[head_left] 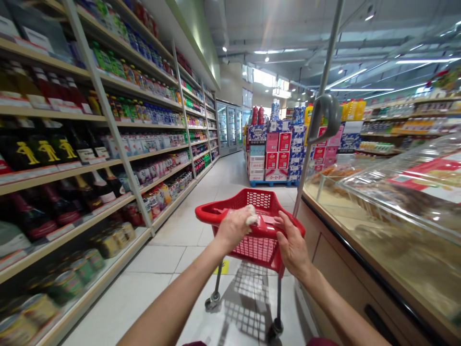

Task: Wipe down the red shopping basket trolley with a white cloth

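Observation:
A red plastic shopping cart [255, 247] on grey legs with casters stands in front of me in the aisle. My left hand [233, 228] is closed round a crumpled whitish cloth [252, 216] and presses it at the cart's red handle bar. On the right end of the same handle, my right hand [293, 245] lies with its fingers apart, holding nothing. A pale label on the handle shows between the two hands. The basket's far wall has a grid of holes.
Shelves of bottles [97, 192] and cans line the left side. On the right, a wooden counter [324, 250] with clear covers runs close to the cart, beside a grey pole with a hook [326, 117]. Stacked drink cartons [277, 154] stand ahead on a blue pallet.

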A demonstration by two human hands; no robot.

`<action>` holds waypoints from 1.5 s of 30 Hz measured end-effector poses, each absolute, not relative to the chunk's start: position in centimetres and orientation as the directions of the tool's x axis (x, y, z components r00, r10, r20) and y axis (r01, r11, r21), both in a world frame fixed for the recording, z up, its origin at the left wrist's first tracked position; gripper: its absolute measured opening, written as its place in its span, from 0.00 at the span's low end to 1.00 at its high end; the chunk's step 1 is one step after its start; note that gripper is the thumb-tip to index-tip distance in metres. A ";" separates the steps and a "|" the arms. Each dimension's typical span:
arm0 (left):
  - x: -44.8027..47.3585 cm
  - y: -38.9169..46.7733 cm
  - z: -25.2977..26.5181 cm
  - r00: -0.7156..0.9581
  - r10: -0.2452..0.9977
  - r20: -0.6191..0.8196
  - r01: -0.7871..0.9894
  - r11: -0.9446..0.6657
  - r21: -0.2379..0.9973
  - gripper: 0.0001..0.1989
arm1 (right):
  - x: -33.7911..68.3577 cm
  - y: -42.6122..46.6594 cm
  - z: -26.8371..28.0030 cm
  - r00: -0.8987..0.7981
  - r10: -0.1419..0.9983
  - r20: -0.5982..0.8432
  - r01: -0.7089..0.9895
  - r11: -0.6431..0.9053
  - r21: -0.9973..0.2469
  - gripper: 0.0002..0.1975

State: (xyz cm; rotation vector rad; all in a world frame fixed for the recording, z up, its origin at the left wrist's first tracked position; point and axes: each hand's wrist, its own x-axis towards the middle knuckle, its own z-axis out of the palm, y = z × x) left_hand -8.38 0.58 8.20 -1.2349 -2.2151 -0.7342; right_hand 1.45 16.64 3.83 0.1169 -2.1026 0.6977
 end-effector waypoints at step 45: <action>-2.2 -0.7 6.8 -0.353 0.635 0.687 0.894 0.446 0.046 0.12 | 0.2 16.7 5.0 -0.659 -0.035 0.751 -0.279 0.939 -0.201 0.16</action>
